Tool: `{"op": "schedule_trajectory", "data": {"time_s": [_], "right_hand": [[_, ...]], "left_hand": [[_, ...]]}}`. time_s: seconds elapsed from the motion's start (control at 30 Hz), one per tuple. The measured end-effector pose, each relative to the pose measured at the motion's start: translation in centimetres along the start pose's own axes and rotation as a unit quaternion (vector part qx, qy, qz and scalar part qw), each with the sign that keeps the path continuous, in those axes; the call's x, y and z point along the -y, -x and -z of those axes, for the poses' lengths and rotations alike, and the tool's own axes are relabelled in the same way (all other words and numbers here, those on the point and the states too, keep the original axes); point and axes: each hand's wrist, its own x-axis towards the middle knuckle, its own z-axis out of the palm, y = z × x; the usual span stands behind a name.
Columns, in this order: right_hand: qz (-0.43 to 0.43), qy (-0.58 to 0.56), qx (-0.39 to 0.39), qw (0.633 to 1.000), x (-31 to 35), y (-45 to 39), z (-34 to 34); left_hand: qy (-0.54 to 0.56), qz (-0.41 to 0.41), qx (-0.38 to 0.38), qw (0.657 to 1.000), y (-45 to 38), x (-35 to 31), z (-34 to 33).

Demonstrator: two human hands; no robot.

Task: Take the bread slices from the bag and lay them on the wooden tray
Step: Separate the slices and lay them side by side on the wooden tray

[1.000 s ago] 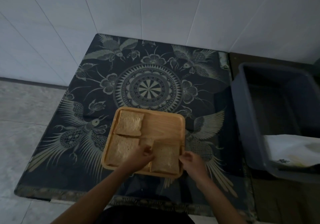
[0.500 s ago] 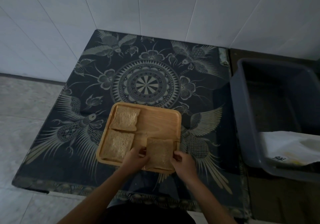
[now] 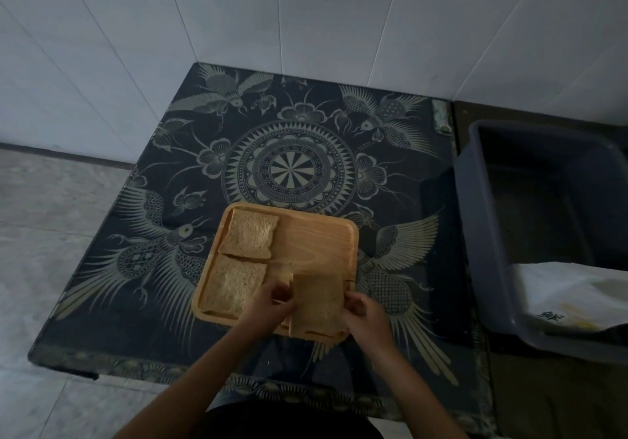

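A square wooden tray (image 3: pixel 316 238) lies on the patterned dark cloth. One bread slice (image 3: pixel 250 238) rests in its far left corner and a second slice (image 3: pixel 234 284) in its near left corner. A third slice (image 3: pixel 317 301) sits at the near right corner, pinched between my left hand (image 3: pixel 268 306) on its left edge and my right hand (image 3: pixel 365 314) on its right edge. The white bread bag (image 3: pixel 571 297) lies in the grey tub at the right.
The grey plastic tub (image 3: pixel 482 235) stands right of the cloth-covered table (image 3: pixel 295 167). White tiled walls meet at the far corner. Pale floor tiles show on the left. The tray's far right quarter is bare wood.
Both hands stay on the third slice at the tray's near right corner, and the slice has barely shifted. The camera view has drifted slightly.
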Motion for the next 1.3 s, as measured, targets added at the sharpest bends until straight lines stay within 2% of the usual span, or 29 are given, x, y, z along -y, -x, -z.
{"op": "schedule_trajectory", "data": {"time_s": [0.1, 0.23, 0.3, 0.47, 0.6, 0.8, 0.97, 1.1, 1.3], "right_hand": [[0.006, -0.065, 0.024, 0.998, 0.7, 0.1, 0.5], [0.046, -0.074, 0.043, 0.995, 2.7, 0.2, 1.7], [0.064, -0.074, 0.048, 0.994, 3.9, 0.3, 2.5], [0.14, -0.043, 0.059, 0.987, 6.9, 0.4, 3.9], [0.156, -0.054, 0.065, 0.984, 8.0, -0.3, 4.3], [0.089, -0.132, 0.065, 0.985, 8.0, -1.2, 3.7], [-0.032, -0.321, 0.087, 0.943, 6.8, -1.6, 2.5], [-0.091, -0.313, 0.08, 0.942, 5.7, -1.4, 1.1], [-0.081, -0.298, 0.075, 0.948, 5.6, -1.3, 1.1]], "left_hand": [[0.057, -0.012, 0.031, 0.998, 0.5, -1.1, 0.9], [0.134, 0.001, 0.101, 0.986, 1.2, -3.0, 2.4], [0.126, -0.015, 0.121, 0.985, 1.2, -3.7, 3.3], [0.063, -0.111, 0.129, 0.983, 0.8, -5.2, 5.0], [0.042, -0.131, 0.158, 0.978, 0.6, -6.6, 5.6], [0.006, -0.132, 0.199, 0.971, 0.3, -7.7, 5.3], [0.046, -0.128, 0.196, 0.971, 0.2, -8.4, 4.7], [0.063, -0.14, 0.184, 0.971, 0.0, -8.8, 4.3], [0.069, -0.116, 0.151, 0.979, -1.1, -9.0, 4.5]]}}
